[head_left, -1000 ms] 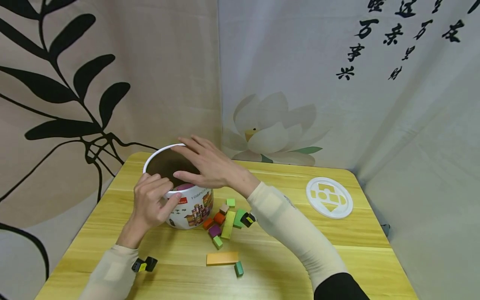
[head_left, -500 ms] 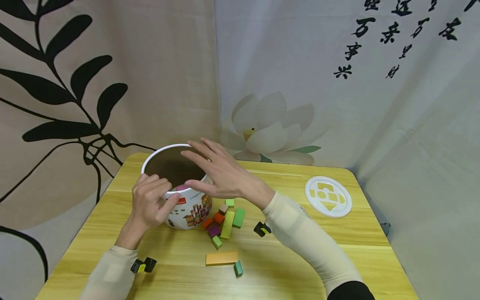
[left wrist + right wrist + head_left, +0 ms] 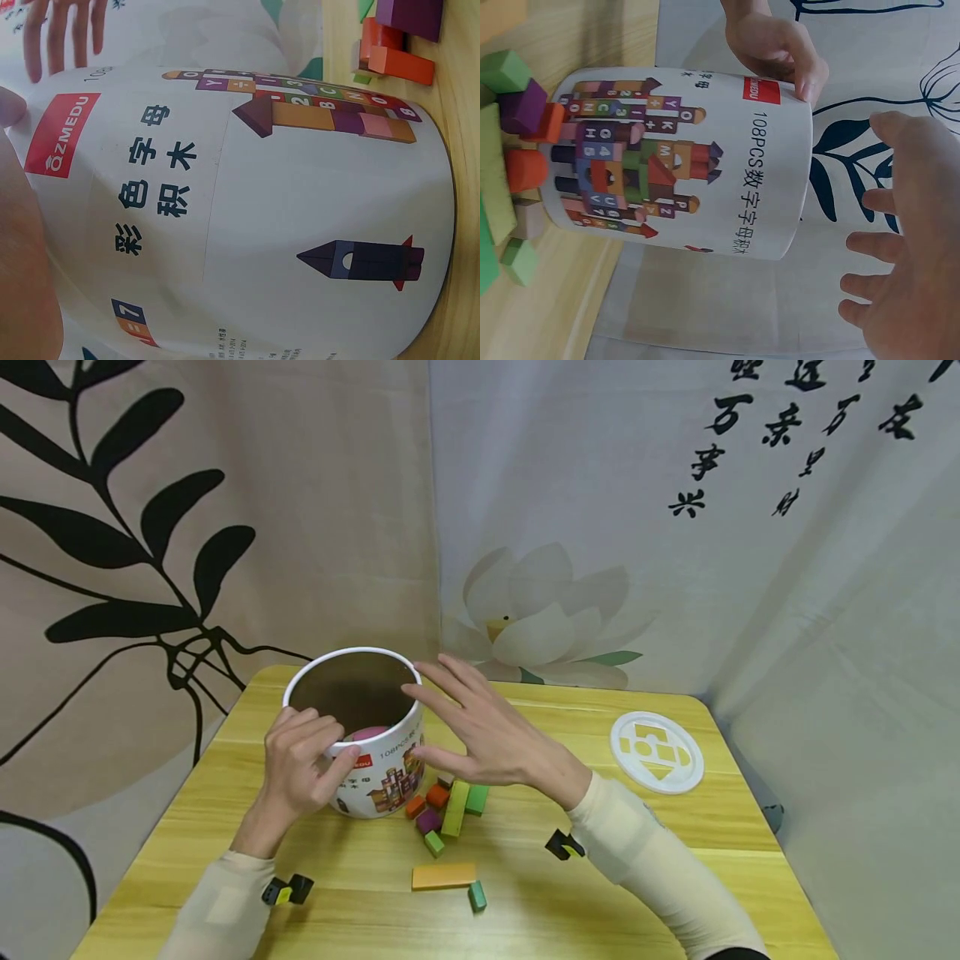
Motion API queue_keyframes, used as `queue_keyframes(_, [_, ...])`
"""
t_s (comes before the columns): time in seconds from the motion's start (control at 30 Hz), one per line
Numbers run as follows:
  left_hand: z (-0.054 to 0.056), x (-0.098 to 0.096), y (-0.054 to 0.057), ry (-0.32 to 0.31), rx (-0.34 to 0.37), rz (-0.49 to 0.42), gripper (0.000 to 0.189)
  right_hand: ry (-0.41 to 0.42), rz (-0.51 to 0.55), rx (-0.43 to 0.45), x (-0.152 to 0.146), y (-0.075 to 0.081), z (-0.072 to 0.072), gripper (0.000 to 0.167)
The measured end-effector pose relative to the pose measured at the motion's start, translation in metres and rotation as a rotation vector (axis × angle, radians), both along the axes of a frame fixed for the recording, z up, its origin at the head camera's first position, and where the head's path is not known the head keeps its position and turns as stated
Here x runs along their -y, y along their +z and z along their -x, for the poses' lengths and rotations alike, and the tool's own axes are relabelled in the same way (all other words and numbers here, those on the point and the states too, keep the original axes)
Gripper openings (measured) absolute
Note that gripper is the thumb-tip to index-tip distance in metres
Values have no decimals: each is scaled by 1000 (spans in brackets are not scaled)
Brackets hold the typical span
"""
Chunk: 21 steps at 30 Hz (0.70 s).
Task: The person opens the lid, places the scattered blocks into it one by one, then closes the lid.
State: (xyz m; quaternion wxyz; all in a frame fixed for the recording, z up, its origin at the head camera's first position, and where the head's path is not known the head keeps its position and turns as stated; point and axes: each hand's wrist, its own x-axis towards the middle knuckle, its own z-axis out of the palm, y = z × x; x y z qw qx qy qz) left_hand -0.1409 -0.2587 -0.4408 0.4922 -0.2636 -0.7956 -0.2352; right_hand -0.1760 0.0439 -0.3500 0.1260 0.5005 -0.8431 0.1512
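Note:
A white printed bucket (image 3: 382, 772) stands on the table, its mouth facing up and toward me, with something pink visible low inside. My left hand (image 3: 303, 764) grips the near rim, thumb outside and fingers over the edge. To the right of the bucket, my right hand (image 3: 495, 731) hangs in the air with fingers spread and nothing held; in the right wrist view its fingers (image 3: 874, 247) are apart from the bucket wall. Beneath it lie several coloured building blocks: a yellow-green plank (image 3: 455, 808), a purple block (image 3: 428, 822), an orange-red block (image 3: 438, 796) and a green one (image 3: 476, 799).
Nearer me on the table (image 3: 337, 910) lie an orange plank (image 3: 443, 877) and a small teal block (image 3: 477, 896). A white round lid with cut-out shapes (image 3: 622, 746) rests at the right. Fabric curtains (image 3: 570, 527) hang behind the table's far edge.
My right hand has moved from over the bucket's mouth to the right and slightly toward me, uncovering the opening. My left hand stays on the rim.

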Motion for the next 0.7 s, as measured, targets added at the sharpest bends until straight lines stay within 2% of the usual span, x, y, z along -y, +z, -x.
queue_keyframes(0.17, [0, -1, 1, 0, -4, -2, 38, 22, 13, -4, -13, -13, -7, 80])
queue_keyframes(0.33, [0, -2, 1, 0, -2, -4, 39, 30, 13, 39, -26, -32, -14, 79])
queue_keyframes(0.7, [-1, -3, 1, 14, 0, 0, 40, 13, -88, 137, -48, -80, -43, 78])
